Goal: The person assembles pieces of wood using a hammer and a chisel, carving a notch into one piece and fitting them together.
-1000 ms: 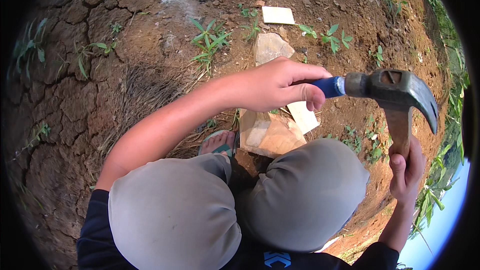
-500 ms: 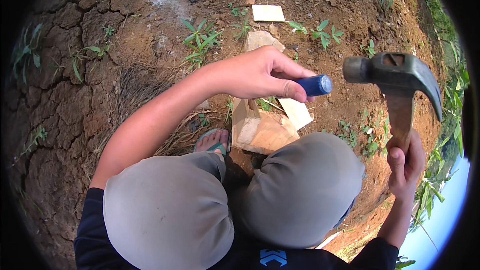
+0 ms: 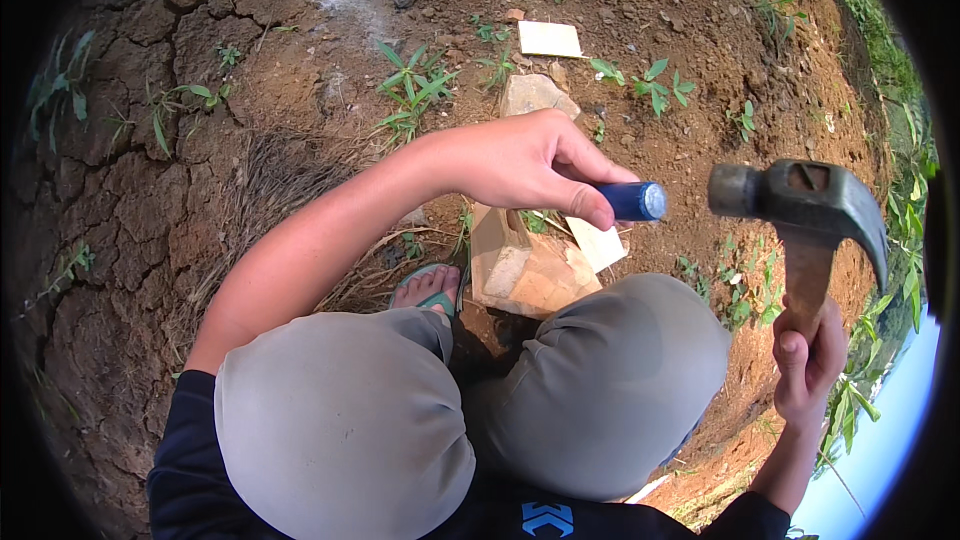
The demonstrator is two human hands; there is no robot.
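Observation:
My left hand (image 3: 545,165) is closed round a blue cylindrical tool handle (image 3: 634,201). The handle's pale, worn butt end points right, and the rest of that tool is hidden by my fingers. At the right, my right hand (image 3: 810,365) grips the wooden shaft of a claw hammer (image 3: 805,200) with a dark metal head. The hammer's striking face is turned toward the butt of the blue handle, with a gap between them. Below my left hand, between my knees and the far dirt, stands a cut wooden block (image 3: 530,265), partly covered by hand and knee.
A pale flat wood piece (image 3: 597,243) lies beside the block, and another pale piece (image 3: 549,39) lies farther off. A stone-like chunk (image 3: 538,95) sits behind my left hand. Small green plants (image 3: 412,85) and dry grass (image 3: 285,180) dot the cracked soil. My sandalled foot (image 3: 428,287) is near the block.
The hammer has come lower in the view and a little to the right. My left hand and the blue handle have dropped slightly. Both grips are unchanged; the whole view has shifted a bit.

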